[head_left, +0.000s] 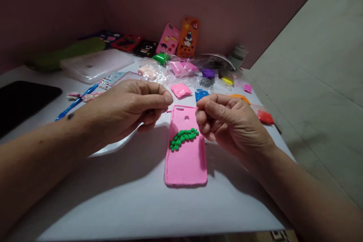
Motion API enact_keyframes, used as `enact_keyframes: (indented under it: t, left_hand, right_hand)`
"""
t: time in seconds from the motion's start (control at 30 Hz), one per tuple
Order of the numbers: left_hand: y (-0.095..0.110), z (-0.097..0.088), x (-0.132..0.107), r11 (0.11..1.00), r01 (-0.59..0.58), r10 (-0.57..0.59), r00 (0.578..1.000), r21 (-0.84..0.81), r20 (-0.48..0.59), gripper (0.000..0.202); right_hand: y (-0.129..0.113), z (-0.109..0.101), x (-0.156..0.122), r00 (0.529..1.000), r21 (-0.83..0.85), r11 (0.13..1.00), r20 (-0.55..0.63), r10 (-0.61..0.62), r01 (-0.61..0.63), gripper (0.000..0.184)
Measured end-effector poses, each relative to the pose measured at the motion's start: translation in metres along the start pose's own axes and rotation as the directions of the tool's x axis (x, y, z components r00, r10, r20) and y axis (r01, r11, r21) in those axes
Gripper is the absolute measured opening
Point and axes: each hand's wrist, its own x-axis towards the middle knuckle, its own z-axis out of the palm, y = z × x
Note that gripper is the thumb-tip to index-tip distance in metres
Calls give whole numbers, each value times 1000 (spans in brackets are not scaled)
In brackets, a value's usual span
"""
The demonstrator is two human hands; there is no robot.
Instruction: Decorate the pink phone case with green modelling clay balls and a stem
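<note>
Fingers (162, 99) of L hand (138, 102) & R hand (229, 119) are pinched closed, any hold unclear, either side of pink phone case (185, 168) on counter (124, 204); light pressure's prob best used, w/ green beads (185, 132) kept unsquashed.

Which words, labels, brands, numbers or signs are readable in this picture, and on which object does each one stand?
No text can be read for certain.
Brown surface at the bottom edge: dark printed marks, cut off by the frame, unreadable.
Nearest pink phone case: no lettering visible, only green balls.
Orange phone case: small pictures, no legible words.
</note>
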Motion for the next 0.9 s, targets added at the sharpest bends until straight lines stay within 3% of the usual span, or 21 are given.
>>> enact_keyframes:
  t: [0.23,0.5,0.6,0.7,0.9]
  left_hand:
    - [0,1,0,1000,10,-10,1000,-9,5,48]
    - [-4,-4,1,1000,-22,21,998,14,53,41]
    - [-6,-5,2,999,-38,36,996,18,81,39]
    - [-7,-6,3,998,-54,52,995,16,81,36]
    - [-7,-9,4,998,-58,53,993,40,102,36]
  right_hand:
    - [1,1,-2,998,-3,998,-18,-65,65,32]
    - [0,-2,-2,1000,-45,999,23,-15,16,15]
    - [1,-3,-2,999,-73,997,40,-25,28,16]
    - [2,-2,-1,999,-86,995,24,-37,39,2]
    - [2,1,-1,999,-91,995,-12,-37,36,15]
